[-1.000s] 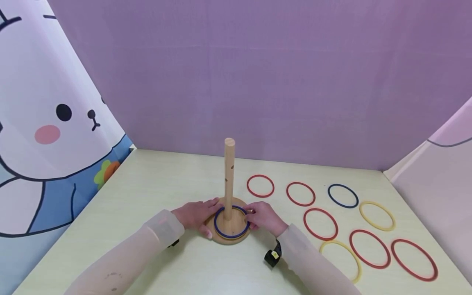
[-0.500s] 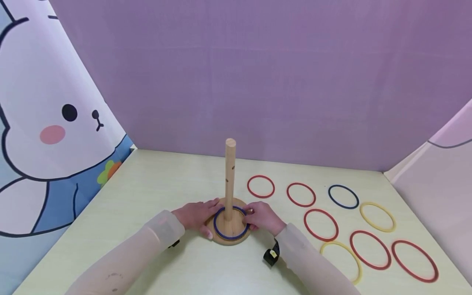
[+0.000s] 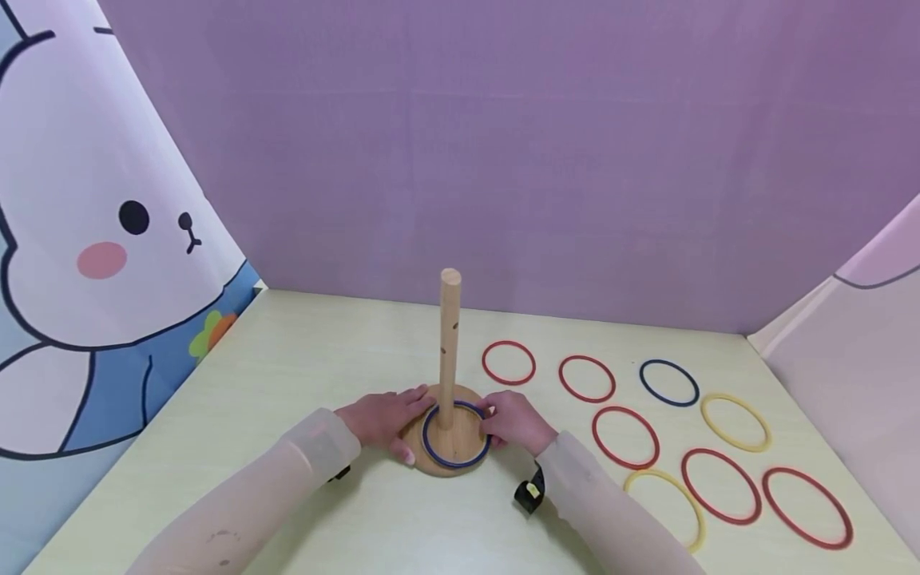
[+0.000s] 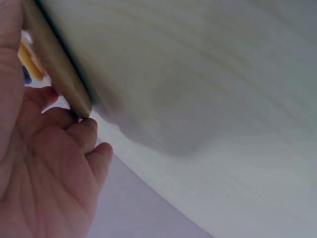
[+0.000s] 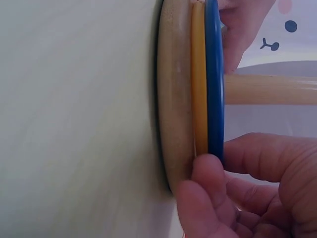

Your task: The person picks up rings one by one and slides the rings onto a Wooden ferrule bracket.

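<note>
A round wooden base (image 3: pixel 440 471) with an upright post (image 3: pixel 449 343) stands on the table. My left hand (image 3: pixel 381 419) holds the base at its left side, fingers over the top and thumb at the front; in the left wrist view, fingertips curl at its rim. Round the post lies a blue ring (image 3: pixel 458 465). Directly under it is a yellow ring (image 5: pixel 199 79), seen in the right wrist view and hidden in the head view. At their right edge my right hand (image 3: pixel 519 422) pinches the two rings, thumb against the blue one and a fingertip by the yellow one.
On the right of the table lie several red rings (image 3: pixel 656 447), another blue ring (image 3: pixel 697 393) and two yellow rings (image 3: pixel 767 435). A purple cloth wall (image 3: pixel 460 160) rises behind the table, and a cartoon-print cloth (image 3: pixel 144 311) hangs at the left.
The blue ring has shifted slightly right around the post, with my right hand at its edge. The yellow ring's edge, visible a second ago, is now covered. My left hand has stayed put.
</note>
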A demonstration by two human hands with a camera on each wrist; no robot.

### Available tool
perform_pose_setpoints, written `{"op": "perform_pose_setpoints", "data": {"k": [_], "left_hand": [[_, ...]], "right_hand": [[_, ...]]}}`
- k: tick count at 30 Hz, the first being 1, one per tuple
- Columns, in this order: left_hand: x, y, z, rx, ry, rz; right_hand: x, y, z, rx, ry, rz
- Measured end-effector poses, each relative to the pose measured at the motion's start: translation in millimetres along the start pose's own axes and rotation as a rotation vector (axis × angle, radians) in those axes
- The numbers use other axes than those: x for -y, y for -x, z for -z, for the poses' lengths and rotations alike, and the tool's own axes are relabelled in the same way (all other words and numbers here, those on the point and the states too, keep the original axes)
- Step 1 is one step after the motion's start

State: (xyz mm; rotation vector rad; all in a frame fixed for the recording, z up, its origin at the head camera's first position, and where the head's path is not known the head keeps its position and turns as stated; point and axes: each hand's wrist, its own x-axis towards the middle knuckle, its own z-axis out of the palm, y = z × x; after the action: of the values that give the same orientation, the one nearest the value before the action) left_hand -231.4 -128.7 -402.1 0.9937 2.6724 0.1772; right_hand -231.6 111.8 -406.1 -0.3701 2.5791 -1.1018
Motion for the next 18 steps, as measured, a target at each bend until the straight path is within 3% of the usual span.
{"op": "perform_pose_setpoints", "data": {"k": [8,18], "left_hand": [[2.1,-2.1,-1.7,0.008,0.016,-0.002],[5.8,-1.0,0.2,0.008,-0.002,0.01]], "right_hand": [[-6.6,3.6,10.4,-0.035,-0.007,-0.004],[-30.4,13.2,49.9,-0.039,-0.071,-0.053]]}}
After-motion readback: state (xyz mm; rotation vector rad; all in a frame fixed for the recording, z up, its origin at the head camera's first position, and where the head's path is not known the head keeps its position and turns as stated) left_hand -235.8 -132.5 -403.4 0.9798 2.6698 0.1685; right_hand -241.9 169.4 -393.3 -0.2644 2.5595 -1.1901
